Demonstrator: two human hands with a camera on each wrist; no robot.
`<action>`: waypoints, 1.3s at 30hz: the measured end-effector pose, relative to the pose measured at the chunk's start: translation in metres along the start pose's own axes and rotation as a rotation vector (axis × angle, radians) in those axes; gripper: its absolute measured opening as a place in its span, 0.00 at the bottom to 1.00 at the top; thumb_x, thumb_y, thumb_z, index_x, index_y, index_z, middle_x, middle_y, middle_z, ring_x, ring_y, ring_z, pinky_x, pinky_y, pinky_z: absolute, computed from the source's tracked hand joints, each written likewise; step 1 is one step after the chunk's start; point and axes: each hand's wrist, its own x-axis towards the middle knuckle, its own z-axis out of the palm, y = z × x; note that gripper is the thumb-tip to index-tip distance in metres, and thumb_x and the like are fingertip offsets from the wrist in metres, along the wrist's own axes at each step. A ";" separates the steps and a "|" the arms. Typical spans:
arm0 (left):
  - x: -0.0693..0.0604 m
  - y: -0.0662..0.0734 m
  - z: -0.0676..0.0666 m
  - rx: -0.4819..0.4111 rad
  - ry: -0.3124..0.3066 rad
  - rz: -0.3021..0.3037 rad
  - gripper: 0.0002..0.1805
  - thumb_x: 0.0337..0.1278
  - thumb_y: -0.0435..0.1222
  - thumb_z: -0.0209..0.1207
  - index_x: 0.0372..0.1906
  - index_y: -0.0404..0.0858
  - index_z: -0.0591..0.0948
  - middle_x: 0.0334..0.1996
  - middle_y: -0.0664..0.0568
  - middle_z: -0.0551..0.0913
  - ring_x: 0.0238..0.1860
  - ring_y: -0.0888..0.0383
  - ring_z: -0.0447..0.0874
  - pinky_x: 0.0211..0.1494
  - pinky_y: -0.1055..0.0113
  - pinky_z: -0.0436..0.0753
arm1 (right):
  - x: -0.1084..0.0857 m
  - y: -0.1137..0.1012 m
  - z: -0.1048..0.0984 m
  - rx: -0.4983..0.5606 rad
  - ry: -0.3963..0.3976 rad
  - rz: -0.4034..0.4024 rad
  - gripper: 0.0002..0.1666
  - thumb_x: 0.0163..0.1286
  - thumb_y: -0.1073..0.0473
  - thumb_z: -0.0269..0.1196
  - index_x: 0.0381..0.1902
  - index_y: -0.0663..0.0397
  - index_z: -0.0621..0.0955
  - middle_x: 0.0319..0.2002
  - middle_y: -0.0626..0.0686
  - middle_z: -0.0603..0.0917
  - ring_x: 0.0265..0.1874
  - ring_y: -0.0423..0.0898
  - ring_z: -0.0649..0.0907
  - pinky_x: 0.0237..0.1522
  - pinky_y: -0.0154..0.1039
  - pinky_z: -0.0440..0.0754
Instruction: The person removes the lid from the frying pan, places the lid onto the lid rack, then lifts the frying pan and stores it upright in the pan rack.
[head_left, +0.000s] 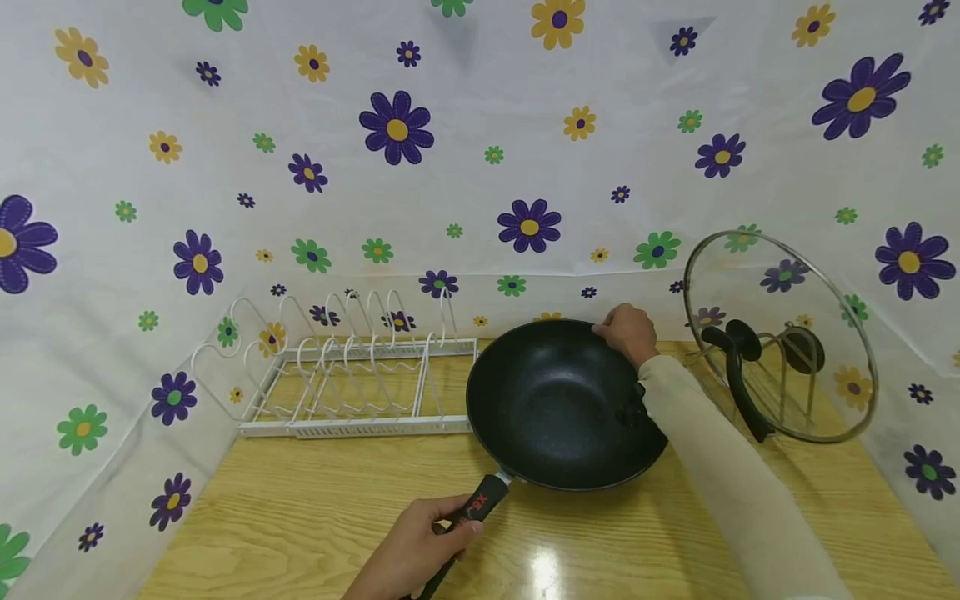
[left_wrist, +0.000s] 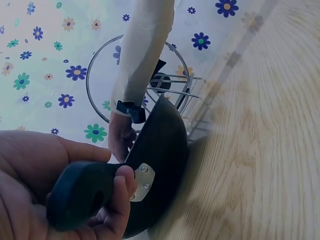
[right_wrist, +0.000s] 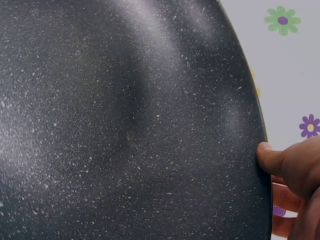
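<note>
A black wok with a speckled inner surface is held by both hands, its inside facing the head camera. My left hand grips the black handle at the front; in the left wrist view, the fingers of that hand wrap the handle beside a riveted metal plate. At the wok's back right rim, my right hand pinches the edge. The right wrist view shows the thumb of this hand on the inner side of the wok, with other fingers behind the rim.
A white wire dish rack stands on the wooden table at the left, close to the wok. On the right, a glass lid with a black knob leans upright in a wire stand. Flower-printed sheeting surrounds the table.
</note>
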 end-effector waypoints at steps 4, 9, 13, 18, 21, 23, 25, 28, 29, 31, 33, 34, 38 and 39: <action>0.002 -0.001 0.003 -0.046 -0.034 -0.003 0.28 0.68 0.40 0.64 0.65 0.27 0.77 0.41 0.44 0.87 0.31 0.49 0.87 0.34 0.64 0.83 | 0.002 0.001 0.002 0.007 0.023 0.012 0.21 0.73 0.51 0.66 0.42 0.68 0.87 0.39 0.62 0.88 0.33 0.53 0.81 0.37 0.45 0.78; 0.005 0.000 0.009 -0.119 -0.093 -0.021 0.27 0.68 0.39 0.65 0.65 0.27 0.78 0.45 0.41 0.87 0.37 0.51 0.88 0.36 0.63 0.84 | 0.004 0.002 0.005 0.010 0.065 0.019 0.24 0.71 0.47 0.67 0.35 0.66 0.88 0.32 0.59 0.88 0.28 0.50 0.80 0.30 0.42 0.75; 0.006 0.001 0.016 -0.172 -0.132 -0.038 0.27 0.67 0.37 0.65 0.64 0.25 0.78 0.45 0.41 0.87 0.41 0.53 0.88 0.42 0.61 0.86 | 0.005 0.000 0.008 0.012 0.085 0.004 0.24 0.69 0.46 0.68 0.31 0.65 0.88 0.29 0.57 0.87 0.25 0.49 0.78 0.27 0.42 0.74; 0.009 0.003 0.027 -0.249 -0.176 -0.067 0.27 0.67 0.34 0.65 0.65 0.23 0.76 0.46 0.40 0.88 0.46 0.50 0.89 0.48 0.58 0.87 | 0.009 -0.004 0.012 0.008 0.093 0.004 0.23 0.70 0.47 0.67 0.33 0.65 0.88 0.31 0.58 0.87 0.28 0.51 0.79 0.32 0.47 0.77; 0.012 0.004 0.035 -0.288 -0.198 -0.061 0.26 0.66 0.32 0.64 0.64 0.23 0.76 0.47 0.38 0.88 0.47 0.49 0.89 0.50 0.57 0.87 | 0.011 -0.007 0.015 0.010 0.080 0.005 0.24 0.71 0.47 0.66 0.37 0.66 0.88 0.35 0.61 0.88 0.33 0.54 0.81 0.39 0.51 0.79; 0.014 0.005 0.041 -0.309 -0.208 -0.050 0.24 0.66 0.32 0.64 0.63 0.24 0.77 0.45 0.39 0.88 0.46 0.50 0.89 0.49 0.57 0.87 | 0.013 -0.008 0.016 0.011 0.065 -0.006 0.24 0.72 0.47 0.65 0.41 0.66 0.88 0.40 0.62 0.88 0.37 0.56 0.83 0.43 0.53 0.80; 0.015 0.007 0.047 -0.334 -0.220 -0.040 0.24 0.65 0.31 0.64 0.62 0.24 0.78 0.44 0.39 0.89 0.43 0.51 0.90 0.48 0.59 0.88 | 0.015 -0.009 0.018 0.016 0.044 -0.018 0.24 0.73 0.47 0.65 0.45 0.66 0.88 0.44 0.63 0.88 0.41 0.58 0.84 0.46 0.55 0.80; 0.016 0.009 0.055 -0.363 -0.226 -0.036 0.23 0.65 0.30 0.65 0.61 0.23 0.78 0.42 0.39 0.89 0.40 0.53 0.90 0.46 0.60 0.88 | 0.018 -0.009 0.019 0.025 0.018 -0.049 0.22 0.74 0.49 0.65 0.49 0.65 0.87 0.47 0.63 0.88 0.44 0.58 0.84 0.49 0.55 0.81; 0.016 0.009 0.057 -0.373 -0.226 -0.039 0.23 0.64 0.29 0.65 0.61 0.23 0.78 0.41 0.40 0.89 0.40 0.54 0.90 0.45 0.61 0.88 | 0.018 -0.009 0.019 0.028 0.011 -0.061 0.22 0.74 0.50 0.65 0.49 0.65 0.87 0.48 0.63 0.88 0.44 0.58 0.84 0.49 0.55 0.81; 0.017 0.009 0.062 -0.391 -0.226 -0.046 0.22 0.64 0.29 0.65 0.61 0.24 0.78 0.40 0.40 0.89 0.38 0.55 0.89 0.44 0.61 0.88 | 0.018 -0.009 0.018 0.034 0.002 -0.084 0.20 0.74 0.52 0.65 0.49 0.65 0.87 0.48 0.63 0.88 0.45 0.58 0.84 0.50 0.54 0.81; 0.017 0.009 0.065 -0.402 -0.225 -0.051 0.22 0.64 0.29 0.65 0.61 0.24 0.79 0.40 0.40 0.89 0.37 0.55 0.89 0.44 0.61 0.88 | 0.018 -0.010 0.016 0.042 -0.005 -0.105 0.19 0.74 0.53 0.65 0.49 0.66 0.87 0.48 0.63 0.88 0.46 0.58 0.84 0.52 0.54 0.81; 0.018 0.009 0.066 -0.405 -0.225 -0.054 0.22 0.64 0.28 0.65 0.61 0.25 0.79 0.40 0.40 0.89 0.37 0.55 0.89 0.43 0.61 0.88 | 0.017 -0.009 0.016 0.047 -0.008 -0.114 0.19 0.74 0.54 0.65 0.49 0.66 0.87 0.48 0.63 0.88 0.46 0.59 0.84 0.52 0.54 0.81; 0.018 0.008 0.070 -0.412 -0.222 -0.064 0.21 0.64 0.28 0.64 0.60 0.26 0.80 0.39 0.41 0.89 0.35 0.54 0.89 0.43 0.60 0.88 | 0.017 -0.008 0.014 0.080 -0.012 -0.132 0.18 0.72 0.55 0.67 0.49 0.67 0.87 0.49 0.64 0.87 0.48 0.59 0.84 0.55 0.55 0.80; 0.018 0.008 0.071 -0.413 -0.221 -0.065 0.21 0.64 0.27 0.64 0.60 0.26 0.80 0.39 0.41 0.89 0.35 0.54 0.89 0.43 0.60 0.88 | 0.017 -0.008 0.014 0.086 -0.011 -0.137 0.18 0.72 0.56 0.67 0.49 0.67 0.87 0.49 0.64 0.87 0.49 0.59 0.84 0.55 0.55 0.80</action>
